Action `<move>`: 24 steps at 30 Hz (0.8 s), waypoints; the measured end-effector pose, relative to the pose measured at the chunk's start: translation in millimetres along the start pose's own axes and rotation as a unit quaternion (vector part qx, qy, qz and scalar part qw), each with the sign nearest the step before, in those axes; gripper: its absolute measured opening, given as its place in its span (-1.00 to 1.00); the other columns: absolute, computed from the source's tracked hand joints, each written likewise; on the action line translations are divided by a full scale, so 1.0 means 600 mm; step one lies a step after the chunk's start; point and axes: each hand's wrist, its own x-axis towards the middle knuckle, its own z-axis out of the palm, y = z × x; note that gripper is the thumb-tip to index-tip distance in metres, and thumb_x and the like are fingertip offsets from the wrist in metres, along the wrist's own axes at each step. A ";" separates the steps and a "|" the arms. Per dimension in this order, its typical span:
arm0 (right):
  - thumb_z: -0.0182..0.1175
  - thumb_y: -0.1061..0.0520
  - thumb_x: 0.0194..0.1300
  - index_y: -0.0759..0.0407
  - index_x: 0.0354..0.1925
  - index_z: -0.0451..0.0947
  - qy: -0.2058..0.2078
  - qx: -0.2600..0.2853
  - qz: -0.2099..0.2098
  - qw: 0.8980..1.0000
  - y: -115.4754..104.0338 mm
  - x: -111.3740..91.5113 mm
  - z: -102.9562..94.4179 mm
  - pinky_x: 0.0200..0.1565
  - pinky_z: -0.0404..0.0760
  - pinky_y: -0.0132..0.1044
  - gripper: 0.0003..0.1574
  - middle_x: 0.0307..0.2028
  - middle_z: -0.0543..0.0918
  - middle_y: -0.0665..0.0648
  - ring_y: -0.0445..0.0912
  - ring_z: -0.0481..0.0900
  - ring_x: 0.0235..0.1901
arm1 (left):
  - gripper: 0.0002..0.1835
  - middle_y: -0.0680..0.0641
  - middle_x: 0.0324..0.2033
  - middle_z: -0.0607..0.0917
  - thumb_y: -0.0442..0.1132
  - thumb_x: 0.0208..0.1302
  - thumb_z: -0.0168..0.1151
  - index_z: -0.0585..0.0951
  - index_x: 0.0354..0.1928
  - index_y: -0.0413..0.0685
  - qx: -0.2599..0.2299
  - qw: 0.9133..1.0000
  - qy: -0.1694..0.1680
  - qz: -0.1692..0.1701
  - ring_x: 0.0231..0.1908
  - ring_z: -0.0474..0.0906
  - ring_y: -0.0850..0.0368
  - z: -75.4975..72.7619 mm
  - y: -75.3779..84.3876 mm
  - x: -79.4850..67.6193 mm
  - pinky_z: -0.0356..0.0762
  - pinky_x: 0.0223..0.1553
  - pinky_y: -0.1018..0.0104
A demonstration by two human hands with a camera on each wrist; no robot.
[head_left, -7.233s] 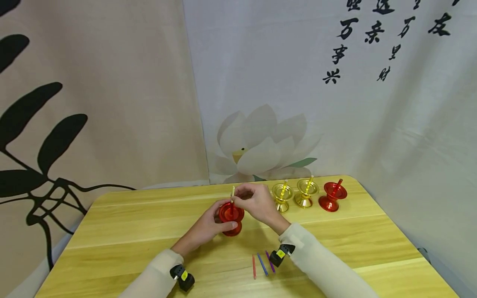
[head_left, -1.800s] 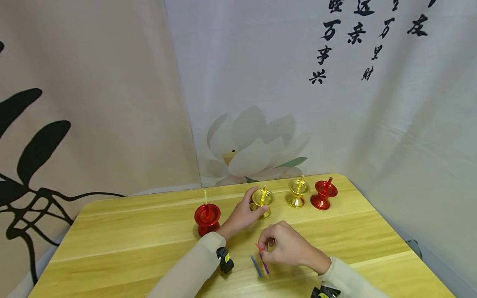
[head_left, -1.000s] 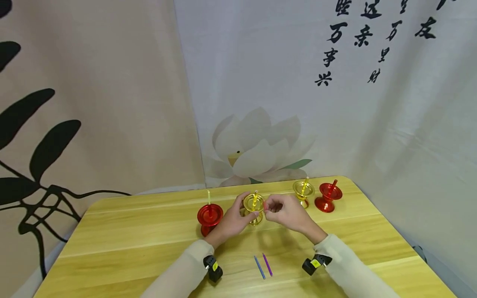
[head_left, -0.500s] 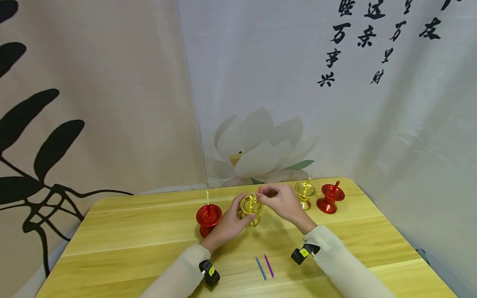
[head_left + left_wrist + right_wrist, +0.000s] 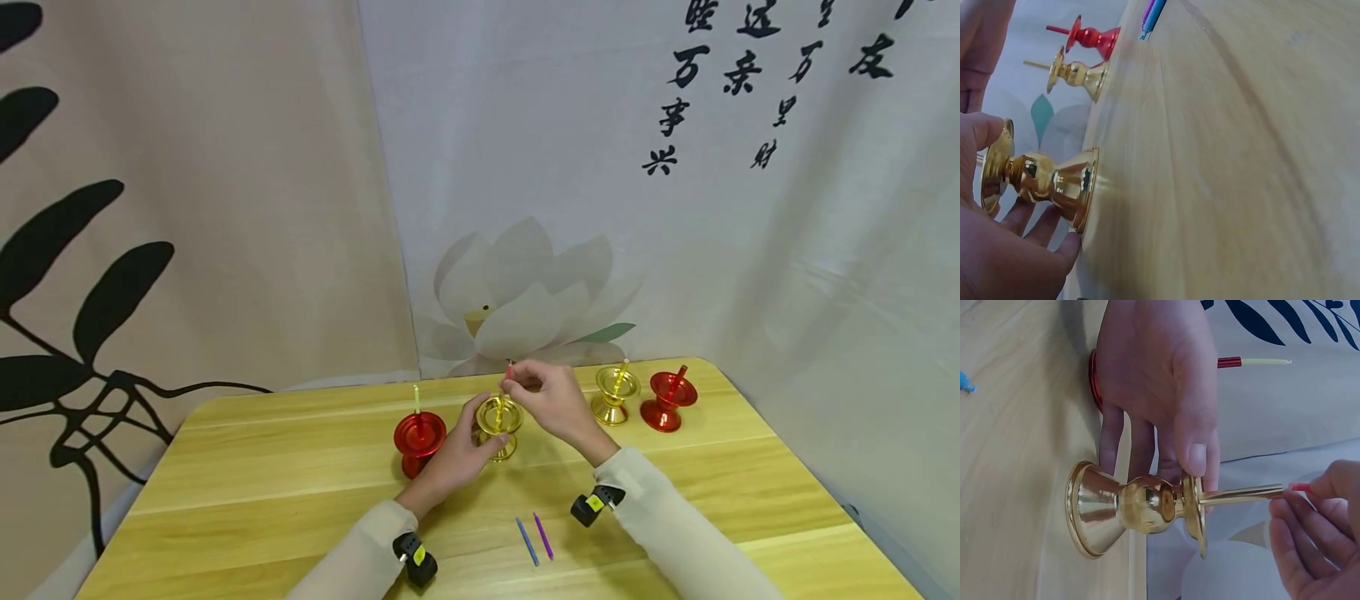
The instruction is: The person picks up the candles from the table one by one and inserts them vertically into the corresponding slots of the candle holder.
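Observation:
My left hand (image 5: 456, 462) grips a gold candle holder (image 5: 1147, 505), its thumb on the dish rim and its fingers about the stem. The holder stands upright, a thin gold tube (image 5: 1241, 495) rising from its dish. Between thumb and fingertips, my right hand (image 5: 553, 404) pinches a slim red candle (image 5: 1299, 487). The candle's lower end is right at the tube's mouth; most of it is hidden by the fingers in the right wrist view. Left of these, a red candle holder (image 5: 419, 433) carries a pale yellow candle (image 5: 417, 398) in its tube.
On the table's right stand another gold candle holder (image 5: 611, 408) and another red one (image 5: 662, 415), no candle visible in their tubes. A blue candle (image 5: 527, 542) and a purple candle (image 5: 543, 536) lie near the front. Behind the table hangs a printed curtain (image 5: 300, 250).
The red holder with the pale candle was let go at the left. My left hand took the gold holder and shifted it left; my right hand picked up the red candle and raised it to the tube.

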 end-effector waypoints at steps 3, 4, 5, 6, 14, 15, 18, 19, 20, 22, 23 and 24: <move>0.41 0.25 0.51 0.17 -0.17 0.82 0.000 -0.006 -0.006 1.000 0.001 0.001 0.004 -0.18 0.78 -0.25 -0.93 -0.26 0.86 0.01 -0.14 0.83 -0.29 | -0.12 -0.39 0.60 0.33 -0.11 0.64 0.30 0.03 0.75 -0.13 0.000 1.000 -0.002 -0.002 0.55 0.31 -0.37 -0.003 0.000 -0.003 0.24 0.53 -0.35; 0.41 0.25 0.51 0.17 -0.17 0.82 0.000 -0.008 -0.008 1.000 0.001 0.001 0.005 -0.18 0.78 -0.25 -0.93 -0.26 0.86 0.01 -0.15 0.83 -0.29 | -0.12 -0.40 0.59 0.33 -0.12 0.64 0.30 0.03 0.74 -0.15 0.001 1.000 -0.003 0.001 0.54 0.33 -0.38 -0.004 -0.001 -0.003 0.26 0.52 -0.36; 0.41 0.25 0.51 0.17 -0.17 0.82 0.000 -0.009 -0.010 1.000 0.002 0.001 0.006 -0.18 0.79 -0.25 -0.93 -0.26 0.86 0.01 -0.15 0.83 -0.29 | -0.12 -0.40 0.58 0.34 -0.12 0.64 0.29 0.03 0.74 -0.15 0.001 1.000 -0.004 0.002 0.53 0.34 -0.39 -0.005 -0.001 -0.004 0.28 0.51 -0.36; 0.40 0.26 0.51 0.17 -0.17 0.82 -0.001 -0.010 -0.012 1.000 0.002 0.001 0.007 -0.17 0.79 -0.24 -0.93 -0.26 0.86 0.01 -0.14 0.83 -0.29 | -0.12 -0.40 0.58 0.35 -0.12 0.64 0.29 0.03 0.74 -0.15 0.002 1.000 -0.004 0.001 0.53 0.35 -0.38 -0.006 -0.002 -0.004 0.30 0.50 -0.36; 0.40 0.26 0.52 0.18 -0.16 0.82 -0.009 -0.010 -0.024 1.000 0.003 0.004 0.014 -0.18 0.79 -0.24 -0.93 -0.27 0.86 0.00 -0.15 0.82 -0.29 | -0.12 -0.38 0.58 0.35 -0.11 0.64 0.30 0.03 0.74 -0.14 -0.002 1.000 -0.005 -0.004 0.55 0.32 -0.36 -0.011 -0.004 -0.008 0.24 0.52 -0.37; 0.40 0.26 0.51 0.19 -0.16 0.82 -0.009 -0.010 -0.024 1.000 0.003 0.004 0.015 -0.18 0.79 -0.25 -0.93 -0.27 0.86 0.01 -0.15 0.82 -0.29 | -0.12 -0.38 0.58 0.36 -0.11 0.64 0.30 0.04 0.74 -0.14 -0.003 1.000 -0.005 -0.004 0.55 0.32 -0.36 -0.012 -0.005 -0.009 0.23 0.53 -0.38; 0.40 0.27 0.50 0.20 -0.17 0.82 -0.010 -0.010 -0.025 1.000 0.002 0.005 0.018 -0.19 0.78 -0.26 -0.93 -0.27 0.86 0.02 -0.14 0.82 -0.29 | -0.12 -0.38 0.58 0.35 -0.13 0.64 0.30 0.04 0.74 -0.15 -0.009 1.000 -0.004 -0.002 0.55 0.32 -0.37 -0.014 -0.002 -0.013 0.24 0.52 -0.40; 0.40 0.27 0.49 0.20 -0.17 0.82 -0.010 -0.011 -0.026 1.000 0.001 0.006 0.018 -0.19 0.78 -0.26 -0.93 -0.27 0.86 0.02 -0.14 0.82 -0.29 | -0.13 -0.39 0.58 0.36 -0.13 0.64 0.30 0.04 0.74 -0.16 -0.009 1.000 -0.003 -0.001 0.54 0.33 -0.37 -0.014 -0.002 -0.014 0.25 0.51 -0.41; 0.41 0.28 0.49 0.21 -0.17 0.82 -0.009 -0.013 -0.029 0.999 0.001 0.006 0.019 -0.19 0.78 -0.26 -0.94 -0.27 0.86 0.03 -0.13 0.82 -0.29 | -0.13 -0.38 0.57 0.36 -0.14 0.64 0.30 0.04 0.74 -0.16 -0.008 1.000 -0.002 -0.002 0.54 0.33 -0.37 -0.015 -0.002 -0.015 0.25 0.51 -0.41; 0.41 0.28 0.48 0.21 -0.17 0.82 -0.008 -0.014 -0.033 0.999 0.001 0.007 0.021 -0.19 0.79 -0.25 -0.94 -0.26 0.86 0.05 -0.12 0.82 -0.28 | -0.13 -0.38 0.57 0.37 -0.13 0.64 0.30 0.04 0.74 -0.15 -0.006 1.000 -0.001 -0.003 0.53 0.34 -0.37 -0.016 0.000 -0.016 0.25 0.51 -0.40; 0.41 0.28 0.48 0.22 -0.17 0.82 -0.008 -0.014 -0.035 0.999 0.000 0.008 0.022 -0.19 0.79 -0.24 -0.94 -0.26 0.86 0.06 -0.10 0.83 -0.28 | -0.13 -0.38 0.57 0.37 -0.13 0.64 0.30 0.04 0.74 -0.15 -0.003 1.000 -0.001 -0.005 0.54 0.34 -0.37 -0.017 0.000 -0.017 0.25 0.51 -0.40; 0.41 0.28 0.49 0.23 -0.18 0.82 -0.008 -0.013 -0.038 0.999 0.000 0.008 0.022 -0.19 0.80 -0.23 -0.94 -0.26 0.86 0.06 -0.10 0.83 -0.28 | -0.13 -0.37 0.57 0.37 -0.12 0.64 0.30 0.04 0.74 -0.15 -0.002 1.000 0.000 -0.007 0.54 0.34 -0.36 -0.018 0.000 -0.017 0.25 0.51 -0.39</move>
